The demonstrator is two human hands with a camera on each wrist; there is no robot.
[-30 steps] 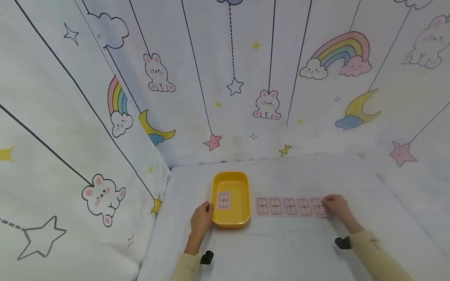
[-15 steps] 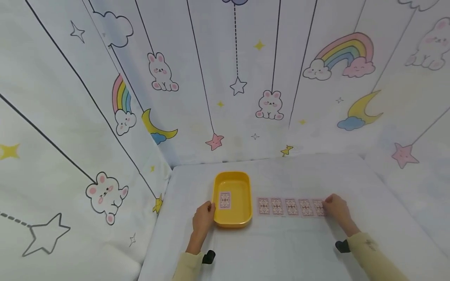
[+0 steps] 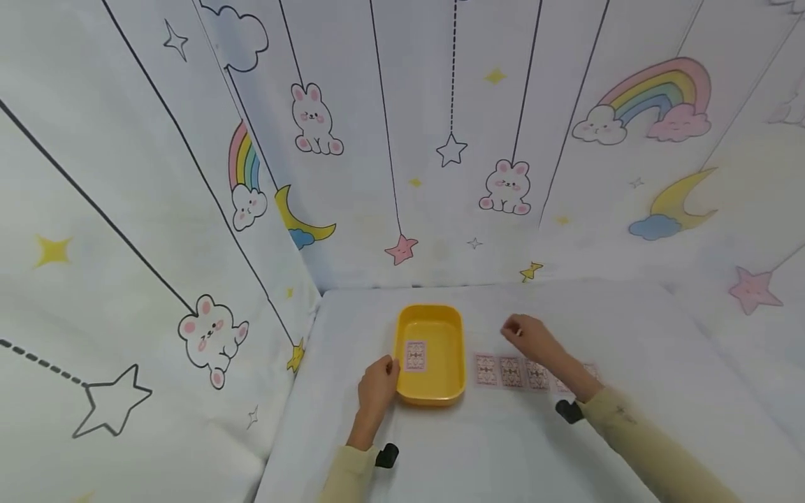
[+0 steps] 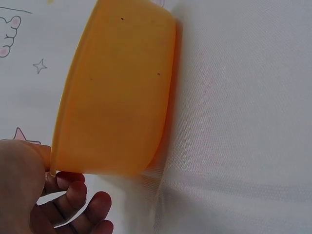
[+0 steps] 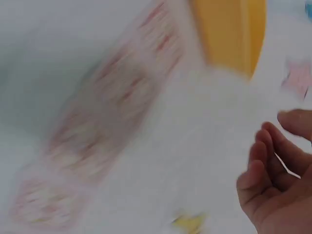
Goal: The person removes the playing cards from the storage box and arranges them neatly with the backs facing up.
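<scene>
A yellow tray (image 3: 446, 398) sits on the white-covered table with one patterned playing card (image 3: 416, 356) face down inside it. My left hand (image 3: 377, 388) pinches the tray's left rim, thumb over the edge and fingers curled below it in the left wrist view. Right of the tray runs a row of several face-down playing cards (image 3: 486, 370). My right hand (image 3: 531, 339) is above that row, its forearm hiding part of the cards at the right end. In the right wrist view that hand's fingers (image 5: 256, 178) are loosely curled, with nothing between them and the thumb.
White cloth walls (image 3: 358, 175) printed with rabbits, stars and rainbows stand behind and to the left of the table (image 3: 478, 461). A dark wrist camera (image 3: 569, 411) is worn on the right wrist, and another dark wrist camera (image 3: 387, 456) on the left.
My right hand has left the card at the row's right end and moved left and up across the cards. My left hand keeps its hold on the tray. The head view has turned slightly left.
</scene>
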